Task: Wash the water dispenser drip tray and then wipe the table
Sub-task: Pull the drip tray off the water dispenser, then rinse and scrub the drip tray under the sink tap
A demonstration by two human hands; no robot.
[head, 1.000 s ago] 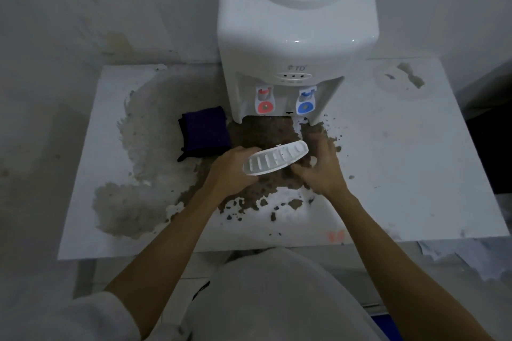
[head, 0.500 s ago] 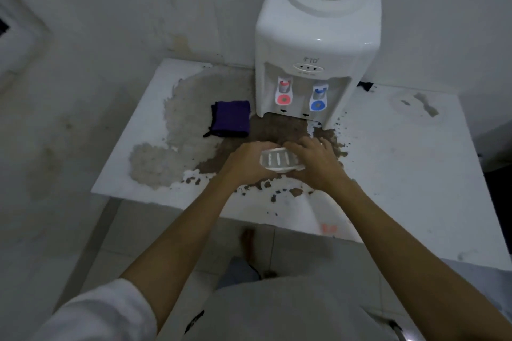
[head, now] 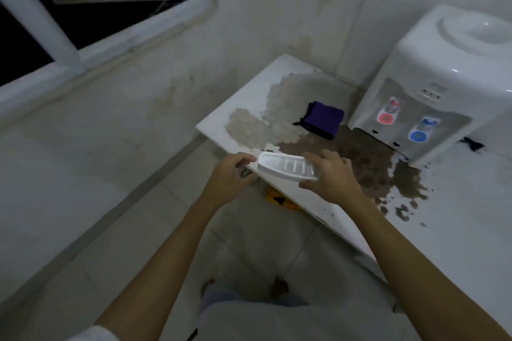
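Left hand (head: 231, 177) is loosely curled at the left end of the white slotted plastic drip tray (head: 288, 166), thumb near the tip; real contact unclear, so I cannot tell whether it grips. Right hand (head: 329, 174) grips the tray's right end. The tray is in the air at the table's near-left edge. For the carry: keep it level, support both ends. Can't see any water inside through the slots. On the stained white table (head: 457, 202): folded purple cloth (head: 322, 118), white water dispenser (head: 440, 86).

White sleeve (head: 91, 333), grey trousers (head: 277, 321)
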